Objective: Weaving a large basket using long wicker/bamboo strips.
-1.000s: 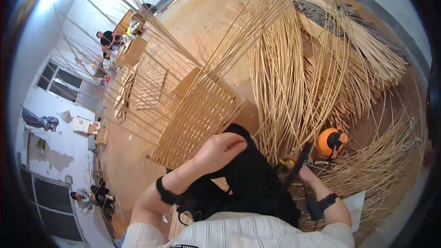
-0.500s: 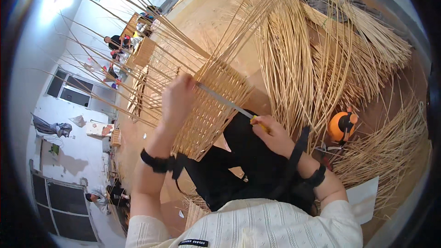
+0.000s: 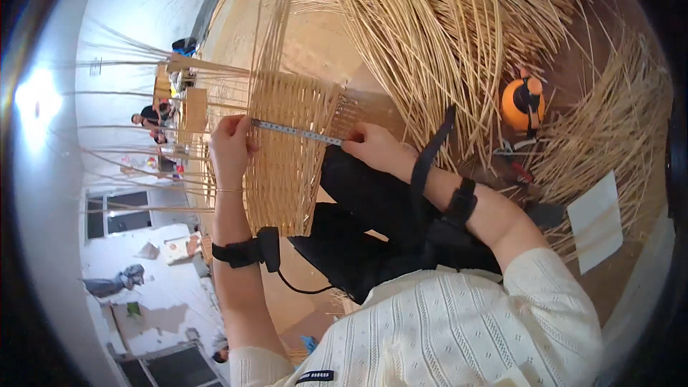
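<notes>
A woven wicker piece (image 3: pixel 283 179) stands over my lap, long loose rods (image 3: pixel 276 25) sticking out of its top and left side. A metal tape blade (image 3: pixel 294 131) is stretched across its weave. My left hand (image 3: pixel 231 147) pinches the blade's end at the left edge of the weave. My right hand (image 3: pixel 376 149) is closed on the tape measure at the other end, just past the right edge; its case is mostly hidden by the fingers. A black strap with a device is on each forearm.
Big bundles of loose rods (image 3: pixel 466 36) lie to the right. An orange spray bottle (image 3: pixel 522 106) stands among them, near small tools (image 3: pixel 517 168) and a white sheet (image 3: pixel 593 218). Co-workers (image 3: pixel 149 116) and wooden furniture (image 3: pixel 192 111) are at the far left.
The tape measure has come up from low on my right and now lies drawn across the weave. My left hand rose to the weave's left edge. The view has turned.
</notes>
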`<state>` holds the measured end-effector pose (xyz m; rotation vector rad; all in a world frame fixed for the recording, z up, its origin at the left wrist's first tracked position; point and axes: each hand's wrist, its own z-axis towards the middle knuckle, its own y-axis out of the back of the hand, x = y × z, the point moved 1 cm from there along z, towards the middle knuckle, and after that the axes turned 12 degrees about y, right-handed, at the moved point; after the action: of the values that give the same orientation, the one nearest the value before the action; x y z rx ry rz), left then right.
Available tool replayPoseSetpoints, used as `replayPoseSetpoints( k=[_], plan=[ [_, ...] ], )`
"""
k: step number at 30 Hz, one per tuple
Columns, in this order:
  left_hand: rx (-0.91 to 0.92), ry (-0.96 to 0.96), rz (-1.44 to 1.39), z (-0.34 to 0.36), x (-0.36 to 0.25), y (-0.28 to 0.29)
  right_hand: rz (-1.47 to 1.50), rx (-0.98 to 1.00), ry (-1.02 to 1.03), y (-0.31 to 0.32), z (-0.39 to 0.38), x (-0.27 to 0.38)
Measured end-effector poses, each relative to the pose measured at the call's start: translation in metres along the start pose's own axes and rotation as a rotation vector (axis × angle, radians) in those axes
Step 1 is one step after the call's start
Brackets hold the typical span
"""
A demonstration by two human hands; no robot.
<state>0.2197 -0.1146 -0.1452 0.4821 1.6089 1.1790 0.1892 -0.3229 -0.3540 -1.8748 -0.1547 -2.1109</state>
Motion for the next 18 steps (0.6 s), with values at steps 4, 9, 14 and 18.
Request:
replayPoseSetpoints(
  k=[4, 9, 14, 18],
  plan=[
    [0.036, -0.020, 0.083, -0.005, -0.013, -0.001, -0.122, 0.007, -0.039, 0.001, -0.004, 0.005],
    [-0.012, -0.085, 0.215, -0.009, -0.017, -0.007, -0.178, -0.027, -0.043, 0.008, -0.011, 0.004],
    [-0.069, -0.154, 0.299, -0.025, -0.021, -0.017, -0.147, -0.039, 0.000, 0.012, -0.014, -0.002],
    [-0.180, -0.290, 0.439, -0.020, -0.010, -0.015, -0.213, -0.050, 0.090, 0.010, -0.014, -0.011]
  ],
)
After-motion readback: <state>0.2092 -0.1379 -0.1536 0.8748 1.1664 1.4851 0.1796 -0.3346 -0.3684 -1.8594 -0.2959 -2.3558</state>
